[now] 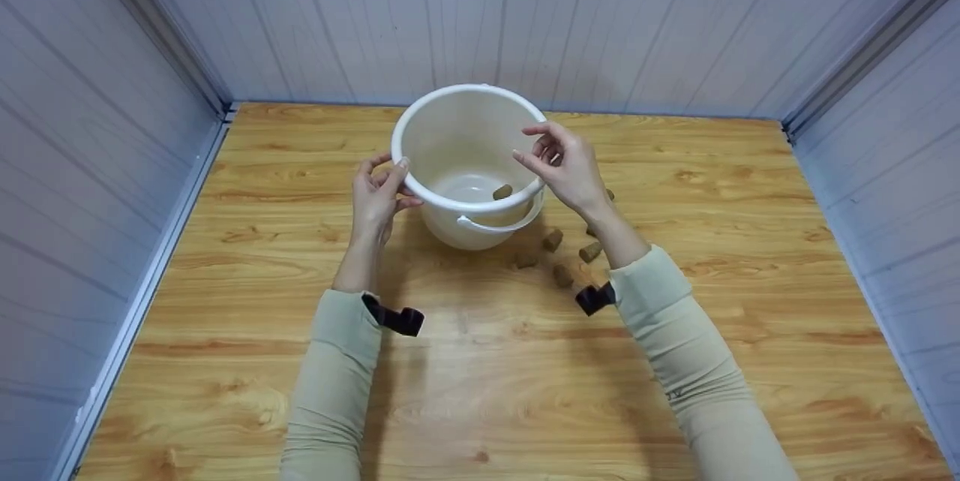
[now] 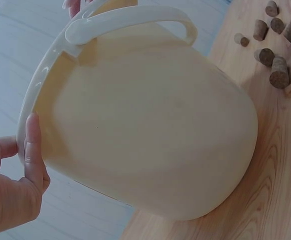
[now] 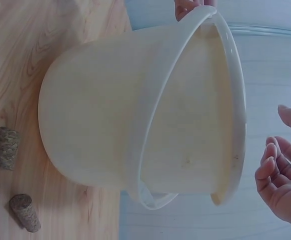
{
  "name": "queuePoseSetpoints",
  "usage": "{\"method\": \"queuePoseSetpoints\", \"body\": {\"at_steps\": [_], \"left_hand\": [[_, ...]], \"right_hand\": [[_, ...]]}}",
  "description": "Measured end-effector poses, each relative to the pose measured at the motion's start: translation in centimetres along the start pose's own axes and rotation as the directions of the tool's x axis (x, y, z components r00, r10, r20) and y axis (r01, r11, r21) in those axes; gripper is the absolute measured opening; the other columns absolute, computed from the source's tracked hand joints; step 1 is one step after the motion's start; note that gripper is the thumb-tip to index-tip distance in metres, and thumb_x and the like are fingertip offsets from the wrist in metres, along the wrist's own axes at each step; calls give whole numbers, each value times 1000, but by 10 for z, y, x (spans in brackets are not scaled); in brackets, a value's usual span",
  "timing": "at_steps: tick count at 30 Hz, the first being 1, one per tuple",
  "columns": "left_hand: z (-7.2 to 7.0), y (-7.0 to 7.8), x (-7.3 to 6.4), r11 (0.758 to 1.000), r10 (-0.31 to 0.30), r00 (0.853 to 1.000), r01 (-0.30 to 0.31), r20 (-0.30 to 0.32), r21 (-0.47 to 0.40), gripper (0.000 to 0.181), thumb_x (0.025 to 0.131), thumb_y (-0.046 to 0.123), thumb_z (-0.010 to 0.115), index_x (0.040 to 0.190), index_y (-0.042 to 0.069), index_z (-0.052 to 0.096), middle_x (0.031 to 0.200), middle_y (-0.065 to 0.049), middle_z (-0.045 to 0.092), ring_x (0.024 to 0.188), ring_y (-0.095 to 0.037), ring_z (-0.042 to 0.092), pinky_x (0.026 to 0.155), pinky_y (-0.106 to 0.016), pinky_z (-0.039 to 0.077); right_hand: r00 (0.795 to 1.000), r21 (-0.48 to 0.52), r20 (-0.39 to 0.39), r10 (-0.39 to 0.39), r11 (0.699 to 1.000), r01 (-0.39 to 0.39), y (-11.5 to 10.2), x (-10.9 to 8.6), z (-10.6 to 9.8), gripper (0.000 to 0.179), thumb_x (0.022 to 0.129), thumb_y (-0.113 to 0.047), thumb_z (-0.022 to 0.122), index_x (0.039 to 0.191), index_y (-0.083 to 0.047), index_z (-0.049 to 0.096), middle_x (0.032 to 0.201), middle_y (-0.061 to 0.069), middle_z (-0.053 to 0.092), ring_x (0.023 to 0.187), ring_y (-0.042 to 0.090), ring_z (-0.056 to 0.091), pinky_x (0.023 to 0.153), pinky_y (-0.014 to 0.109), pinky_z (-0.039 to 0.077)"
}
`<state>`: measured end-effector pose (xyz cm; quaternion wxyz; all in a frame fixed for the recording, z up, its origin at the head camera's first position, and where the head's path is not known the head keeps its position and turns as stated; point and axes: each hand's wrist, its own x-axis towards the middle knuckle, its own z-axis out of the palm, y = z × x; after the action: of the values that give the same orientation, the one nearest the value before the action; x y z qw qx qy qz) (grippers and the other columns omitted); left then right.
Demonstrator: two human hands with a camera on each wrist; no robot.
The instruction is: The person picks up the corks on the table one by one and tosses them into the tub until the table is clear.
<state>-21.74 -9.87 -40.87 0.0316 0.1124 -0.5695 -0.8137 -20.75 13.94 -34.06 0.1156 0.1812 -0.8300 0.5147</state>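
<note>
A cream-white plastic bucket [image 1: 472,233] stands on the wooden surface, its mouth tipped somewhat toward the head camera. My left hand [image 1: 377,192] pinches the rim at the left, thumb over the top and fingers against the outer wall. Over the right side of the rim is my right hand [image 1: 566,166], thumb and forefinger apart with nothing between them; in the right wrist view its other fingers curl loosely. One brown cork stopper [image 1: 502,192] shows inside the bucket. The white handle [image 1: 510,226] hangs down along the near right side.
Several tapered corks [image 2: 279,72] lie scattered on the wood-grain surface [image 1: 465,391] right of the bucket, some partly behind my right forearm. Pale panel walls [image 1: 345,23] border the surface at the back and both sides. Each wrist carries a black camera mount [image 1: 401,321].
</note>
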Motion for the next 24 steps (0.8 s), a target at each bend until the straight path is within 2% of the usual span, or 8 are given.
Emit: {"method": "queuePoseSetpoints", "body": {"at_steps": [3, 5, 7, 10, 13, 20, 24], "left_hand": [[0, 0, 0, 1000, -8, 1000, 8, 2, 3, 37, 88, 10, 56, 119, 0, 39, 74, -10, 54, 49, -12, 54, 42, -24, 54], [1, 0, 0, 1000, -9, 1000, 9, 4, 6, 37, 88, 10, 56, 119, 0, 39, 73, -9, 54, 49, -12, 54, 42, -24, 54], [1, 1, 0, 1000, -14, 1000, 14, 2, 12, 38, 87, 11, 56, 120, 0, 39, 74, -11, 54, 49, -12, 54, 43, -24, 54], [0, 2, 0, 1000, -19, 1000, 19, 0, 15, 38, 87, 11, 56, 120, 1, 39, 74, -10, 54, 49, -12, 54, 43, -24, 55], [0, 2, 0, 1000, -19, 1000, 20, -2, 9, 38, 88, 11, 56, 120, 0, 39, 74, -11, 54, 49, -12, 55, 44, -24, 55], [-1, 1, 0, 1000, -7, 1000, 7, 1, 7, 37, 88, 11, 56, 119, 0, 39, 75, -12, 56, 50, -13, 55, 44, -24, 55], [-1, 1, -1, 1000, -2, 1000, 2, 6, -10, 37, 87, 9, 56, 118, 0, 38, 73, -10, 55, 49, -12, 55, 43, -24, 55]], "right_hand": [[999, -5, -17, -29, 1000, 29, 15, -4, 0, 26, 79, -9, 67, 100, 4, 60, 70, 7, 54, 60, 11, 47, 49, 14, 40], [999, -10, -21, -38, 999, 37, 17, -8, 0, 24, 79, -9, 67, 99, 4, 60, 70, 8, 54, 60, 11, 46, 48, 14, 39], [997, -20, -25, -67, 998, 67, 17, -13, -1, 22, 80, -8, 66, 98, 4, 60, 69, 9, 54, 58, 11, 46, 47, 12, 38], [995, -36, -23, -96, 995, 95, 4, -21, -4, 20, 79, 0, 64, 95, 9, 59, 68, 17, 54, 57, 17, 46, 46, 12, 38], [990, -45, -27, -136, 990, 135, 5, -26, -6, 19, 79, 0, 64, 95, 9, 60, 68, 17, 54, 57, 16, 46, 46, 13, 38], [986, -65, -9, -167, 984, 166, 11, -42, -11, 18, 79, 1, 64, 94, 11, 59, 69, 16, 55, 56, 16, 45, 45, 13, 38], [987, -95, -3, -159, 983, 158, 17, -53, -14, 18, 79, 0, 64, 94, 9, 60, 68, 14, 55, 55, 14, 45, 44, 15, 38]]}}
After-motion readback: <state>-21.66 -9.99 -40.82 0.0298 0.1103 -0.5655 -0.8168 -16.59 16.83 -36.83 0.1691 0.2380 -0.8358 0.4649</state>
